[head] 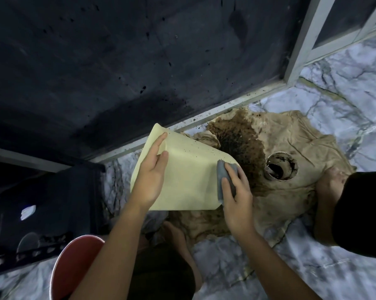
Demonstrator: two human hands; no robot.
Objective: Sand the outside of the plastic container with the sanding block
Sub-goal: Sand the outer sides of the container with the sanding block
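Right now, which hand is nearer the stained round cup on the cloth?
Right. The right hand presses the sanding block just left of the cup; the left hand steadies the container's far side.

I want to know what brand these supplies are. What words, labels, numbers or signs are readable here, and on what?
None can be read.
Container: plain pale yellow with dark specks, no print showing.
Sanding block: plain grey, no marking.
Cup on the stained cloth: no label showing.
Dark crate: one small white patch, too blurred to tell if it bears text.
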